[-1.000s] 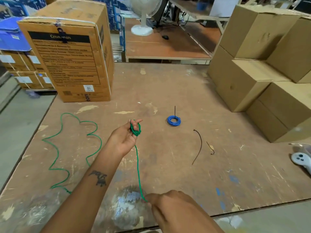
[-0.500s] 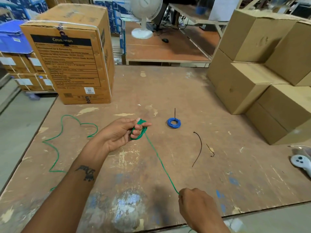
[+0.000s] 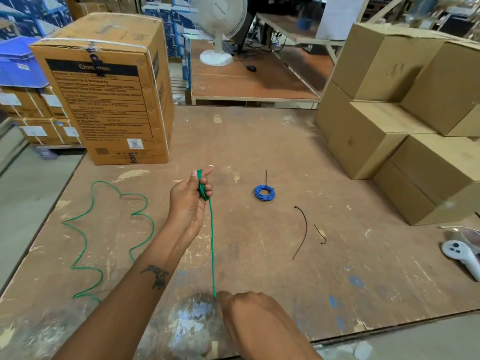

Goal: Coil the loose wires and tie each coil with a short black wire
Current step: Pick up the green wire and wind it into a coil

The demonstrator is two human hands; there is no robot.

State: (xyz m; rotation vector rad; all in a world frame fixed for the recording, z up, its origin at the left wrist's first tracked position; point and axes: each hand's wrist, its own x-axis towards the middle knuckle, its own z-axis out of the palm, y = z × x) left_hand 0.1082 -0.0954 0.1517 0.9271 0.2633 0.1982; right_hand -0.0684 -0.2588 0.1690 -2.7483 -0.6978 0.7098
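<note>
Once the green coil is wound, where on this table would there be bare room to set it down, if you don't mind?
Bare board lies between the printed carton and the blue coil, and right of the black wires toward the white controller. The left is crowded with loose green wire, and the plain boxes fill the right rear.

This is a warehouse or storeroom with a workbench in it; a scuffed, paint-stained plywood table (image 3: 259, 141) fills the foreground; plain cardboard cartons (image 3: 389, 131) are stacked on its right side, and a large printed carton (image 3: 109, 94) bound with white strapping stands on its left; beyond that, more labelled boxes (image 3: 33, 118) sit under a blue crate (image 3: 18, 63); stacks of blue printed boxes (image 3: 171, 24) line the back; a white pedestal fan (image 3: 220, 29) stands on a second plywood table (image 3: 249, 84) behind; bare concrete floor (image 3: 26, 183) shows at the left.
</note>
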